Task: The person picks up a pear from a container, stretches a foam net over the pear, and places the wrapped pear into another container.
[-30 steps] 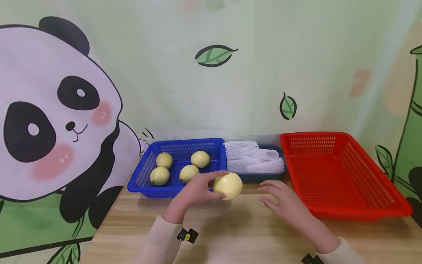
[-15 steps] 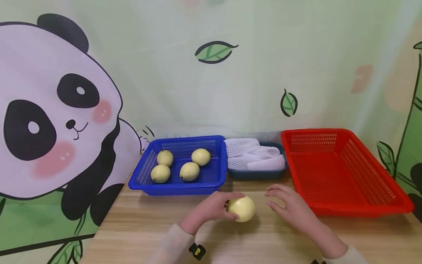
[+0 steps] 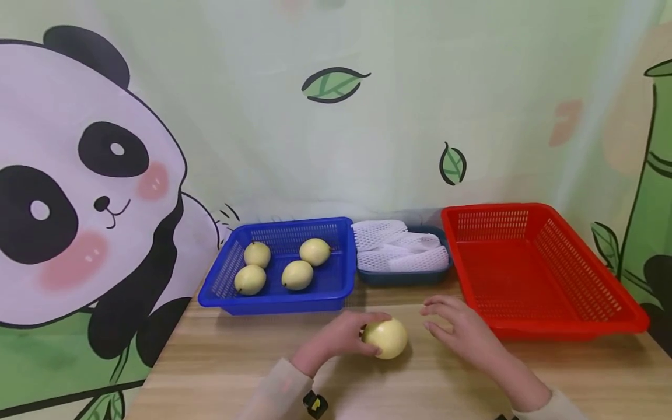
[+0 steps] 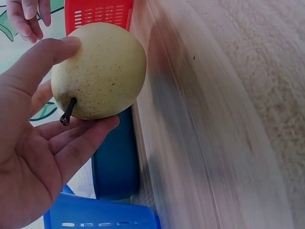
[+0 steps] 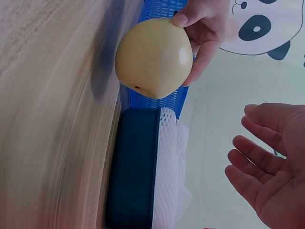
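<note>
My left hand holds a round, pale yellow pear over the table, in front of the baskets. The left wrist view shows the thumb on one side of the pear and fingertips on the other, with its dark stem toward the palm. To the right of the pear, my right hand hovers with relaxed, slightly bent fingers and nothing in them. In the right wrist view the right hand is apart from the fruit. Several more pears lie in the blue basket at the back left.
White foam net sleeves fill a dark teal tray between the baskets. A larger red basket stands at the right. The wooden table reaches back to a wall cloth printed with a panda.
My left hand has brought the pear away from the blue basket, toward me and to the right. The right hand has shifted slightly, staying relaxed. The head view has moved a little.
</note>
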{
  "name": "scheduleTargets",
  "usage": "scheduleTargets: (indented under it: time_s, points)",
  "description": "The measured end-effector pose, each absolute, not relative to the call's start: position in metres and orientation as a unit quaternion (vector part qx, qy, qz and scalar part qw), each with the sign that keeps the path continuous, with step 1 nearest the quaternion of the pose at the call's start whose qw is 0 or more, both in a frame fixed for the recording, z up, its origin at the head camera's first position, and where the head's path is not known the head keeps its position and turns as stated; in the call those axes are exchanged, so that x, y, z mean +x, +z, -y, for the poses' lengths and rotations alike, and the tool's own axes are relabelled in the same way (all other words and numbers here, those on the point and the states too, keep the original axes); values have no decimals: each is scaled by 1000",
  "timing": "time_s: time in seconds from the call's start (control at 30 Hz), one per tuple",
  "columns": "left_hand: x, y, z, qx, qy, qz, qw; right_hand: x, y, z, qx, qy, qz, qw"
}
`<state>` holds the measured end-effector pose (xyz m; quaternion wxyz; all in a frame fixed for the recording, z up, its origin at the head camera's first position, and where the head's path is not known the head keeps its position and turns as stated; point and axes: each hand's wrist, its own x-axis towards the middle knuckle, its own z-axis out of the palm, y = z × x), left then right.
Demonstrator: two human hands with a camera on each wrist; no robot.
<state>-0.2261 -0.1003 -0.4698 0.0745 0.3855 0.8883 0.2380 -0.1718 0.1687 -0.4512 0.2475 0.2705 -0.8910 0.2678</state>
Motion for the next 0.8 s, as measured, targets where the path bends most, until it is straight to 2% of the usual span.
scheduleTargets:
  time_s: [0.2,0.8]
  points:
    - [-226,-472,102,379,240,-890,75,-174,-456,-165,295,266,875,278]
    - [-226,-482,102,367,242,-894,90,-176,-464,-161,319,266,862,290]
